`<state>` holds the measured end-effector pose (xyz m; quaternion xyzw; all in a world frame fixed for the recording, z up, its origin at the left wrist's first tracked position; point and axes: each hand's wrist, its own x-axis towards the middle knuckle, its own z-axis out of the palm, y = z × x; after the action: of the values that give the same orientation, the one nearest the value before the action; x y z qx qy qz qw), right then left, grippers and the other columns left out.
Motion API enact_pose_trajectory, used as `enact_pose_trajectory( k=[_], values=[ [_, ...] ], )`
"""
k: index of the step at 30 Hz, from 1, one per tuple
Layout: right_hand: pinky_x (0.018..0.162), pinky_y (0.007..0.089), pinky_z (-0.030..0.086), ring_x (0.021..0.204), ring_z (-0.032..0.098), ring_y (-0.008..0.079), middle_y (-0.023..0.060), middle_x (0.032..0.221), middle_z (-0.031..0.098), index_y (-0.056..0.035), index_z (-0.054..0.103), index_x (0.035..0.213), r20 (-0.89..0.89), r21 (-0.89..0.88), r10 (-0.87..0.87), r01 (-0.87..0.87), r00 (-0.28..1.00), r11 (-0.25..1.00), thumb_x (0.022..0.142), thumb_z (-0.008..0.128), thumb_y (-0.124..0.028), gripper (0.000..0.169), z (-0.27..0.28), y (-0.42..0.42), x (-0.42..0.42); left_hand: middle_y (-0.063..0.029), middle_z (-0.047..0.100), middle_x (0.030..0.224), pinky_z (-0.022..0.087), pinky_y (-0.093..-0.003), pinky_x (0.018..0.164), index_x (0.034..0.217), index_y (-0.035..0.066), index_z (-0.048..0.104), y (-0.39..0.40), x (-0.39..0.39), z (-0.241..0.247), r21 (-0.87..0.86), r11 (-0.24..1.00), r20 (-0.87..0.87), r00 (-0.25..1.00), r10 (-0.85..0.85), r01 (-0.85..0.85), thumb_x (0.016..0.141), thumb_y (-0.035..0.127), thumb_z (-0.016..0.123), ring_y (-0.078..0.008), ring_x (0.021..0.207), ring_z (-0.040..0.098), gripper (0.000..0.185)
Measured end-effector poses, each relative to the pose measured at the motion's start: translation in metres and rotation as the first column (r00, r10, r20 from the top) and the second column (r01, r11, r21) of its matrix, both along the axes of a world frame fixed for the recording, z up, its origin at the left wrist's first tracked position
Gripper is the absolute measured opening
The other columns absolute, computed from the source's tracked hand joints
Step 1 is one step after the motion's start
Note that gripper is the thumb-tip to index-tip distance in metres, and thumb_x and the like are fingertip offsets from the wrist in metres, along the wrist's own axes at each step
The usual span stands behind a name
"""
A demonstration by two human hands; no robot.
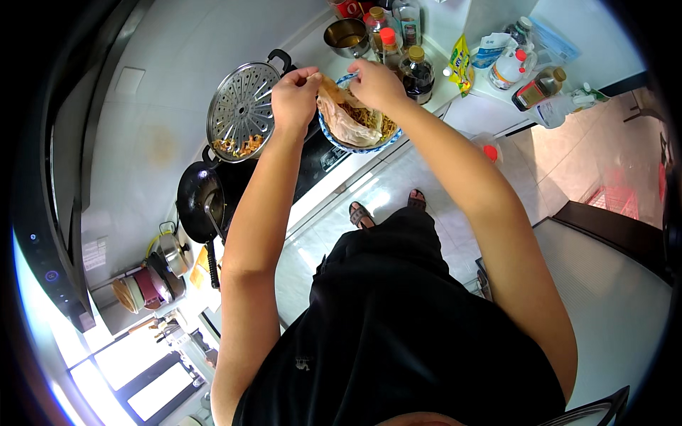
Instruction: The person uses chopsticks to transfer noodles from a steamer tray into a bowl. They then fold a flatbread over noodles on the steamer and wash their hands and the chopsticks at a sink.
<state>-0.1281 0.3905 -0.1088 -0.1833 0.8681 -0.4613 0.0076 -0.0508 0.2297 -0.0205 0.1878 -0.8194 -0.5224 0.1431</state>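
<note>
My left hand (294, 97) pinches the brownish edge of a thin, pale food sheet (349, 125), possibly tofu skin. The sheet lies crumpled in a blue-and-white bowl (392, 141), partly over brown-green shredded food (390, 128). Above the bowl's far side, my right hand (377, 87) has its fingers curled close to the sheet. What lies under those fingers is hidden. Left of the bowl, a perforated metal steamer tray (242, 90) with black handles holds some orange-brown food pieces (242, 147) at its near edge.
A black wok (196, 202) with a ladle in it sits on the stove, its handle pointing towards me. Behind the bowl are a small metal pot (346, 37) and a dark sauce bottle (417, 74). More bottles and a yellow packet (461, 65) stand further right along the counter.
</note>
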Motion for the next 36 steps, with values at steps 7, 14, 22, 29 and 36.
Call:
enact_pose_trajectory(
  k=[7, 14, 22, 29, 36],
  values=[
    [0.070, 0.0432, 0.056, 0.079, 0.071, 0.0317, 0.0100, 0.089, 0.074, -0.0107, 0.074, 0.096, -0.052, 0.005, 0.012, -0.012, 0.999, 1.000, 0.087, 0.074, -0.035, 0.026, -0.006, -0.009, 0.088, -0.0056, 0.072, 0.097, 0.054, -0.0272, 0.081, 0.114, -0.003, 0.072, -0.001, -0.004, -0.006, 0.066, 0.998, 0.013, 1.000, 0.006, -0.007, 0.094, 0.014, 0.075, -0.0139, 0.085, 0.066, 0.027],
    [0.068, 0.0418, 0.055, 0.076, 0.070, 0.0332, 0.0128, 0.083, 0.073, -0.0071, 0.074, 0.088, 0.007, -0.241, -0.078, 0.077, 0.997, 0.967, 0.090, 0.073, -0.029, 0.022, -0.034, -0.010, 0.084, -0.0036, 0.071, 0.086, 0.052, -0.0258, 0.072, 0.109, -0.002, 0.075, -0.008, 0.003, 0.006, -0.039, 0.997, 0.031, 0.997, 0.074, -0.073, 0.093, 0.016, 0.075, -0.0097, 0.075, 0.063, 0.023],
    [0.077, 0.0479, 0.057, 0.087, 0.072, 0.0367, 0.0135, 0.089, 0.074, -0.0104, 0.075, 0.089, 0.152, 0.246, -0.076, 0.037, 0.985, 0.969, 0.091, 0.071, -0.031, 0.021, -0.073, 0.037, 0.046, -0.0025, 0.071, 0.087, 0.052, -0.0253, 0.073, 0.110, -0.002, 0.074, -0.019, 0.007, 0.008, 0.001, 0.999, 0.002, 0.999, 0.043, -0.043, 0.094, 0.014, 0.075, -0.0096, 0.076, 0.062, 0.023],
    [0.093, 0.0455, 0.055, 0.102, 0.070, 0.0368, 0.0174, 0.107, 0.074, -0.0144, 0.074, 0.116, -0.030, 0.002, 0.185, -0.185, 0.982, 0.983, 0.089, 0.069, -0.029, 0.032, -0.054, 0.012, 0.006, -0.0030, 0.071, 0.087, 0.052, -0.0253, 0.074, 0.111, -0.001, 0.075, -0.013, 0.009, 0.010, -0.047, 0.999, 0.012, 1.000, 0.002, -0.002, 0.093, 0.017, 0.075, -0.0094, 0.077, 0.063, 0.025],
    [0.093, 0.0446, 0.055, 0.104, 0.069, 0.0366, 0.0165, 0.111, 0.074, -0.0123, 0.073, 0.118, 0.090, 0.149, 0.422, -0.431, 0.902, 0.890, 0.093, 0.060, -0.019, 0.029, -0.009, -0.033, -0.035, -0.0022, 0.071, 0.088, 0.052, -0.0249, 0.075, 0.112, -0.001, 0.075, -0.019, 0.021, 0.010, 0.028, 0.999, -0.033, 0.999, 0.040, -0.039, 0.093, 0.016, 0.076, -0.0087, 0.078, 0.062, 0.026]
  ],
)
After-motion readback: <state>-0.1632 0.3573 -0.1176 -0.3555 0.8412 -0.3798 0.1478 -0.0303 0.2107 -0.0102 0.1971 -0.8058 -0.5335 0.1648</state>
